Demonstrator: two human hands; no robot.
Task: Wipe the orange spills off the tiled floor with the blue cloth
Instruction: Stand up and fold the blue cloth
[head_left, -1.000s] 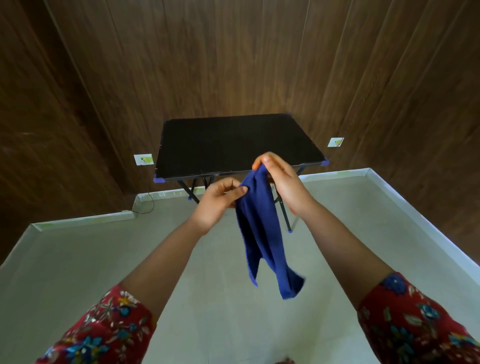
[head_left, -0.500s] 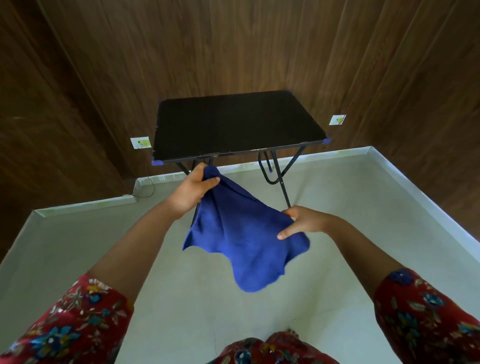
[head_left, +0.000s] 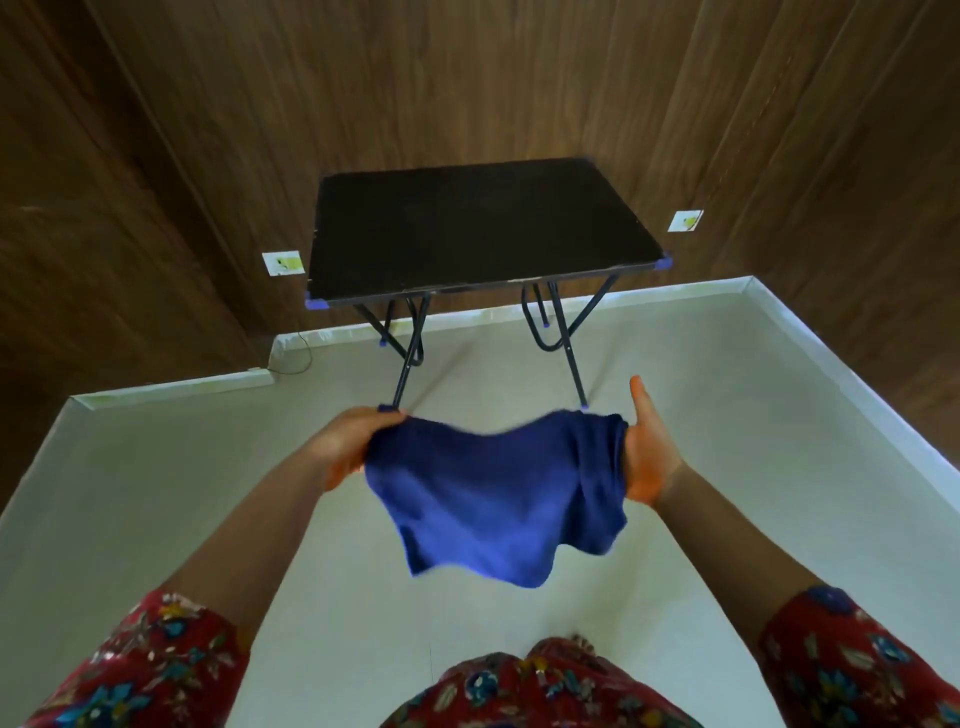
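Blue cloth (head_left: 498, 499) is held up in the air above the tiled floor (head_left: 727, 415), spread between both hands near the centre of the view, with its lower edge hanging free toward 6 o'clock. Its corner at 9 o'clock is gripped by the left hand (head_left: 348, 447), whose fingers are curled over the fabric. Its bunched edge at 3 o'clock is held by the right hand (head_left: 647, 457); the thumb is pointed up, and the fingers are hidden behind the cloth, so they are probably closed on it. Red flowered sleeves (head_left: 145, 670) are seen at 7 and 5 o'clock. At 12 o'clock a black folding table (head_left: 467, 228) is placed on the floor against a wooden wall (head_left: 519, 78).
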